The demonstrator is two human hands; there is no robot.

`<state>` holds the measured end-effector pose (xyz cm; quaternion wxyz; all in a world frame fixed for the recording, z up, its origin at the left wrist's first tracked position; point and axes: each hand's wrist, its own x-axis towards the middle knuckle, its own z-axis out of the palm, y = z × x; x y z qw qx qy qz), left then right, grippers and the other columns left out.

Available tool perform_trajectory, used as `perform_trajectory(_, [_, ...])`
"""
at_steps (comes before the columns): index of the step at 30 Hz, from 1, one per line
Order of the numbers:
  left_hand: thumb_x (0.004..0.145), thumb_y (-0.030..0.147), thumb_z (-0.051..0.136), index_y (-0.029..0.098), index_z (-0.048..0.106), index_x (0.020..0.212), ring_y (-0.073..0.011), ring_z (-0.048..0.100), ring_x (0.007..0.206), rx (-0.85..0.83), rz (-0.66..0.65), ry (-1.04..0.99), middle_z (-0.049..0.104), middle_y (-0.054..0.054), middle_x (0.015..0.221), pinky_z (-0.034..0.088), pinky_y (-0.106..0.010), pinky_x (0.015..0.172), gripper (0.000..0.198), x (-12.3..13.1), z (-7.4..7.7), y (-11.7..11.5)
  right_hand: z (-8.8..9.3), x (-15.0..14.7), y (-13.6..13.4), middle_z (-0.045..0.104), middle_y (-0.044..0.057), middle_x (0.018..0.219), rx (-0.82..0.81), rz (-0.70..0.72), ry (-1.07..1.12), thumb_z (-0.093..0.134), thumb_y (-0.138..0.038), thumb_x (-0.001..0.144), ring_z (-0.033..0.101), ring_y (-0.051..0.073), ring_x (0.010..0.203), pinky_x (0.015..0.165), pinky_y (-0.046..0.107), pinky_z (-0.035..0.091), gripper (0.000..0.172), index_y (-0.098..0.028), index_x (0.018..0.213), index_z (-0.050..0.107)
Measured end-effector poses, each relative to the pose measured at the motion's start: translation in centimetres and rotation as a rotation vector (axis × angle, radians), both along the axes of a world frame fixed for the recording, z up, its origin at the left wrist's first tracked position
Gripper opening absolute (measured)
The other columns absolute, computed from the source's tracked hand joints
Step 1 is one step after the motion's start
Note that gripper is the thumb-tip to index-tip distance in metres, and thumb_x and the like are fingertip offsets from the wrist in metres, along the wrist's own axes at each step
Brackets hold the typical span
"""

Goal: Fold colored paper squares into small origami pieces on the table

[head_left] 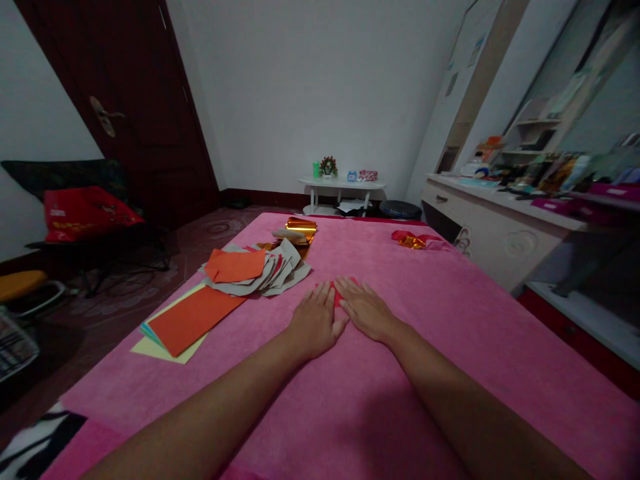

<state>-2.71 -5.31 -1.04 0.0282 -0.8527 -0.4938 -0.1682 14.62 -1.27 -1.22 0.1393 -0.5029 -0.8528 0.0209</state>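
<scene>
My left hand (pixel 316 323) lies flat on the pink cloth, its fingers stretched forward over the left side of a small piece of red paper (pixel 337 298). On the other side, my right hand (pixel 366 309) presses down flat with its fingers pointing forward and inward. Both hands cover most of the red paper, so its full shape is hidden. Left of my hands sits a fanned pile of grey-backed paper pieces (pixel 280 270) with an orange sheet (pixel 237 265) on top. Nearer to me, a larger orange sheet (pixel 193 319) rests on yellow and blue-green sheets (pixel 165 348).
The pink cloth (pixel 450 360) covers the surface in front of me. A shiny gold foil roll (pixel 303 230) lies behind the paper pile. Crumpled red and gold foil (pixel 413 240) is at the far right. A white dresser (pixel 490 223) with bottles stands to the right.
</scene>
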Motion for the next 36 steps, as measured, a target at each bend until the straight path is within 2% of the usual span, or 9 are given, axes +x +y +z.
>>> perform_trajectory(2, [0.088,0.054,0.036,0.001,0.041,0.132,-0.0337,0.036,0.132,-0.054,0.065,-0.005,0.041,-0.026,0.139,0.029,-0.046,0.107,0.07,-0.4,-0.2,0.4,-0.1,0.7,0.6,0.031,0.015,0.148,-0.071,-0.109,0.001,0.035,-0.03,0.092,0.027,0.026,0.137,0.11,0.051,0.021,0.052,-0.013,0.141,0.036])
perform_trajectory(4, [0.086,0.056,0.038,0.0,0.045,0.128,-0.0349,0.041,0.128,-0.042,0.131,-0.04,0.046,-0.027,0.134,0.032,-0.046,0.105,0.07,-0.8,-0.3,0.9,-0.1,1.6,1.3,0.037,0.017,0.145,-0.052,-0.267,0.036,0.036,-0.025,0.091,0.033,0.028,0.135,0.108,0.052,0.025,0.048,-0.01,0.136,0.043])
perform_trajectory(6, [0.086,0.054,0.041,0.004,0.045,0.129,-0.0329,0.046,0.123,-0.012,0.151,-0.099,0.051,-0.024,0.131,0.035,-0.044,0.102,0.066,-1.1,-0.3,1.4,-0.1,2.1,1.6,0.047,0.017,0.138,-0.012,-0.317,0.125,0.039,-0.025,0.09,0.044,0.027,0.128,0.105,0.045,0.032,0.045,-0.01,0.131,0.05])
perform_trajectory(10, [0.085,0.05,0.048,0.013,0.038,0.135,-0.0283,0.052,0.115,-0.014,0.167,-0.245,0.057,-0.016,0.125,0.04,-0.042,0.096,0.063,-1.4,-0.2,2.6,-0.1,1.9,1.3,0.056,0.013,0.13,0.009,-0.245,0.313,0.054,-0.039,0.083,0.054,0.025,0.117,0.1,0.039,0.041,0.052,-0.014,0.129,0.052])
perform_trajectory(14, [0.073,0.045,0.066,0.014,0.041,0.134,-0.0275,0.053,0.113,-0.061,0.177,-0.321,0.059,-0.014,0.123,0.041,-0.041,0.095,0.073,-1.7,-0.5,3.9,-0.5,1.4,1.5,0.058,0.013,0.127,0.013,-0.201,0.415,0.07,-0.03,0.067,0.053,0.026,0.117,0.101,0.042,0.039,0.065,-0.014,0.128,0.053])
perform_trajectory(19, [0.064,0.038,0.076,0.016,0.045,0.132,-0.0265,0.056,0.108,-0.135,0.08,-0.405,0.063,-0.011,0.118,0.042,-0.04,0.094,0.078,-1.8,-0.5,5.6,-1.5,1.9,2.7,0.067,0.009,0.11,-0.058,-0.128,0.768,0.067,-0.015,0.063,0.062,0.02,0.099,0.092,0.038,0.046,0.062,-0.017,0.124,0.055])
perform_trajectory(25, [0.056,0.036,0.082,0.016,0.048,0.131,-0.0249,0.059,0.103,-0.194,-0.112,-0.529,0.064,-0.011,0.114,0.044,-0.04,0.093,0.085,-1.2,-0.5,7.7,-1.5,2.0,3.1,0.064,0.002,0.077,-0.122,-0.122,0.968,0.064,-0.018,0.062,0.057,0.013,0.063,0.062,0.028,0.05,0.045,-0.013,0.107,0.066])
perform_trajectory(28, [0.058,0.036,0.081,0.017,0.052,0.127,-0.0237,0.061,0.099,-0.187,-0.142,-0.627,0.066,-0.01,0.111,0.046,-0.039,0.09,0.077,-1.1,-0.6,8.0,-1.2,1.9,2.9,0.063,0.002,0.073,-0.131,-0.139,1.019,0.065,-0.023,0.063,0.055,0.012,0.059,0.057,0.027,0.048,0.039,-0.012,0.101,0.069])
perform_trajectory(36, [0.07,0.02,0.071,0.018,0.063,0.116,-0.02,0.062,0.093,-0.203,-0.171,-0.758,0.069,-0.006,0.107,0.048,-0.032,0.084,0.047,-2.0,-0.1,6.9,-0.9,2.3,2.9,0.068,0.005,0.077,-0.063,-0.212,1.114,0.067,-0.033,0.064,0.061,0.017,0.067,0.066,0.033,0.051,0.039,-0.013,0.097,0.07])
